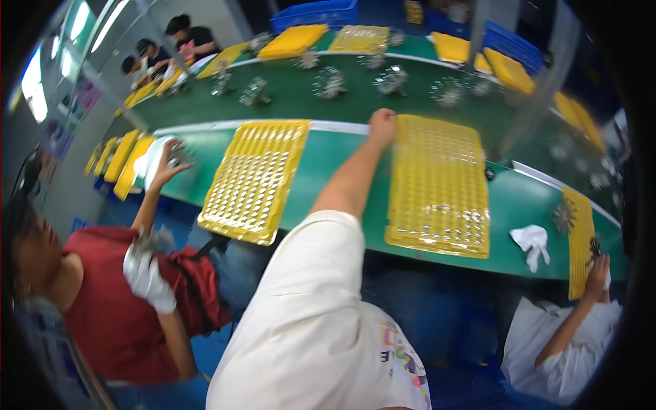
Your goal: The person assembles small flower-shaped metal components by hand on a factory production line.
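My left hand is stretched far forward, its fingers closed at the upper left corner of a yellow plastic tray. The tray has rows of small pockets and lies on the green bench. What the fingertips pinch is partly hidden, but they meet the tray's edge. To the left of my arm lies a second yellow tray, with shiny small metal pieces or pockets in rows. My right hand is out of view.
Beyond a pale rail, spiky metal parts stand along a dark green belt. A co-worker in red sits left, another in white right. A white glove lies on the bench. Blue crates stand behind.
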### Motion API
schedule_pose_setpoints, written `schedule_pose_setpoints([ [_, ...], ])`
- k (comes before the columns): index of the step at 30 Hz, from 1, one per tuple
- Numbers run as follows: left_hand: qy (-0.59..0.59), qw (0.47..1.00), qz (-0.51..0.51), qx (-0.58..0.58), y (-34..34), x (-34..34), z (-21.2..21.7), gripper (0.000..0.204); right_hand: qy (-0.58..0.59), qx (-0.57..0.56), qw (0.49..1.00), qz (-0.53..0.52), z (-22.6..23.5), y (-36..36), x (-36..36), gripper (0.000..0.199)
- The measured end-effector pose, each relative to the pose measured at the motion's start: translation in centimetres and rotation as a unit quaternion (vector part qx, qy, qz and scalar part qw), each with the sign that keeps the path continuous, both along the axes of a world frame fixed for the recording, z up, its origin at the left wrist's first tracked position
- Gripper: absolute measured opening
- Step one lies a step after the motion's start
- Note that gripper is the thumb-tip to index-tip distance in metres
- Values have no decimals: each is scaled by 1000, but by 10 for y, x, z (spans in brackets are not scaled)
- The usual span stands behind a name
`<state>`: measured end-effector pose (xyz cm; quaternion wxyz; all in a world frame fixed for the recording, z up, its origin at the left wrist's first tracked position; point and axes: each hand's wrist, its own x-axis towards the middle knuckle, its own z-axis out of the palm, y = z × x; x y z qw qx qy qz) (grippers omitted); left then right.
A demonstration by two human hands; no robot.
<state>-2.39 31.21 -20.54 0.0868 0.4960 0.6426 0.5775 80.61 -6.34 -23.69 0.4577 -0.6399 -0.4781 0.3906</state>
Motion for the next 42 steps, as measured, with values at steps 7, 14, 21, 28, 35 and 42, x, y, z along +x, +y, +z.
schedule_pose_setpoints([
  [7, -56, 998, -31, -1, 7, -18, -5, 17, 193, -28, 979, 53, 20, 111, 12, 51],
  [14, -16, 995, -80, 53, -50, 20, 38, 26, 359, -47, 930, 62, 164, 124, -242, 49],
  [21, -24, 910, -411, 51, -265, 78, 196, 57, 81, 63, 993, 64, 225, 33, -410, 38],
  [28, -62, 924, -372, -58, -318, 14, 167, 40, 273, -50, 916, 290, 200, 104, -572, 36],
  [35, -68, 955, -288, -35, -331, -13, 181, 18, 199, -126, 901, 364, 179, 127, -625, 25],
  [42, 105, 982, -157, -32, -327, -33, 173, 12, -280, 279, 867, 304, 184, 215, -597, 24],
])
